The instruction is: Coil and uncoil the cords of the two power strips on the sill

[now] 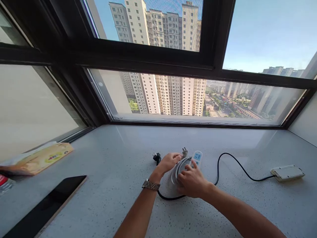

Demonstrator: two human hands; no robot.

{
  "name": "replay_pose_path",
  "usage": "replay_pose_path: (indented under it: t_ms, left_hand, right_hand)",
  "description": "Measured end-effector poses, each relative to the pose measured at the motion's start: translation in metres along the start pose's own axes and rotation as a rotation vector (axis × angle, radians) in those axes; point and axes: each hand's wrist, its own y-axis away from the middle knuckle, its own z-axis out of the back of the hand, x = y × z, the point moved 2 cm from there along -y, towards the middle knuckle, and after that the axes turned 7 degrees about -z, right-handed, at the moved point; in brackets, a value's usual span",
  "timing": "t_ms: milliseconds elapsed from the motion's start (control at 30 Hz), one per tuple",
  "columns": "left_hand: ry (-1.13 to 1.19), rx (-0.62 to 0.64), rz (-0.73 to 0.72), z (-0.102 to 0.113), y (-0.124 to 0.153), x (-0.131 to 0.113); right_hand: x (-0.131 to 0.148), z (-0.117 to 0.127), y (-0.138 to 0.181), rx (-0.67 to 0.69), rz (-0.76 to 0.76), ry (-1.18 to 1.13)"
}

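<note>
A white power strip (197,155) with blue socket faces lies on the speckled sill, its grey cable (176,172) wound into a loose coil beside it. My left hand (168,162), with a metal watch at the wrist, has its fingers closed on the cable near the grey plug (184,152). Over the coil's right side, my right hand (192,181) curls round the cable; one finger touches the power strip. The fingertips under this hand are hidden. Just left of my left hand is a black plug (157,158).
A black cord (244,168) runs from behind my right arm to a white extension block (288,173) at right. On the left lie a dark tablet (47,205), a yellow tissue pack (47,158) and a red-capped bottle (5,183). Dark-framed windows (148,61) rise behind the sill.
</note>
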Motion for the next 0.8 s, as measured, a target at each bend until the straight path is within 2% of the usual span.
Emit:
replay_pose_path:
  t_ms: [67,200,333,433,567,700,800]
  left_hand:
    - [-0.049,0.026,-0.021,0.000,-0.001,0.000]
    - [-0.134,0.038,-0.056,-0.002,-0.006,0.006]
    - [-0.203,0.037,-0.072,-0.003,-0.011,0.014]
    - [-0.228,0.041,-0.074,-0.004,-0.011,0.018]
    - [-0.242,0.050,-0.081,-0.007,-0.010,0.018]
    - [-0.245,0.056,-0.077,-0.007,-0.008,0.014]
    - [-0.240,0.068,-0.064,-0.006,-0.004,0.011]
  right_hand:
    - [-0.004,-0.001,-0.008,0.014,0.028,0.041]
    - [-0.022,-0.002,-0.015,0.051,-0.009,0.102]
    - [-0.056,-0.001,-0.011,0.077,-0.049,0.173]
    - [-0.102,0.002,-0.002,0.081,-0.159,0.200]
    - [-0.177,0.011,0.019,0.075,-0.358,0.246]
    - [-0.248,0.021,0.063,0.056,-0.612,0.268]
    - [-0.289,0.025,0.107,0.010,-0.771,0.276]
